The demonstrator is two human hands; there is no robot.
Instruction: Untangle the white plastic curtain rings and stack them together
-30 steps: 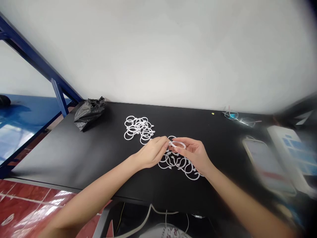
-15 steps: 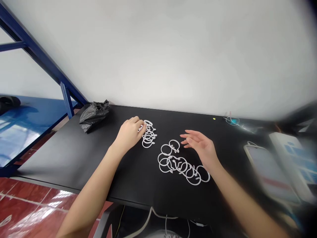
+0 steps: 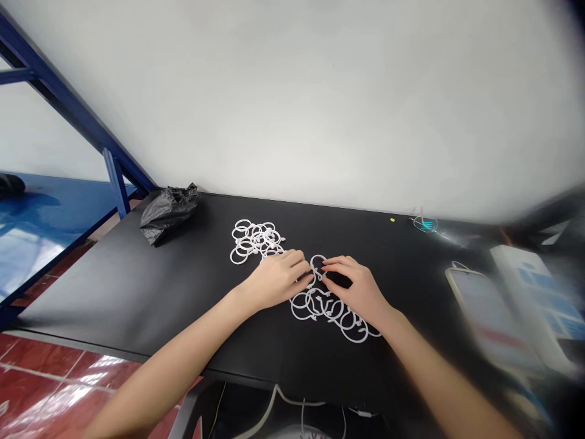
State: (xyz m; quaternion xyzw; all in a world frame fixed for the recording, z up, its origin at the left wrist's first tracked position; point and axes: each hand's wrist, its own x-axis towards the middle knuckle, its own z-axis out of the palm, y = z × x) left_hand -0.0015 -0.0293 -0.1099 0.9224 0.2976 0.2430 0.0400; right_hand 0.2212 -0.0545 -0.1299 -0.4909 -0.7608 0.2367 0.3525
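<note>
White thin plastic rings with small tabs lie in two heaps on a black tabletop. My left hand [image 3: 281, 277] is between the heaps, its thumb and fingers closed at the left edge of a ring in the near heap [image 3: 336, 310]. From the other side, my right hand [image 3: 359, 286] closes its thumb and forefinger on the top ring [image 3: 319, 258] of that heap. The fingertips partly hide the rings they touch. Behind my left hand spreads the far heap [image 3: 256, 236], its rings overlapping; my hand covers its near edge.
A crumpled black plastic bag [image 3: 169, 210] sits at the table's back left. To the right are a phone [image 3: 491, 317], a white box [image 3: 532, 299] and a small clear item with blue marks [image 3: 426, 224]. A white wall [image 3: 292, 110] rises behind the black table [image 3: 183, 299]. Cables hang below its front edge.
My left hand has left the far heap and come right and nearer to the other heap. The far heap now shows spread wider. My right hand has moved left and closed on the top ring.
</note>
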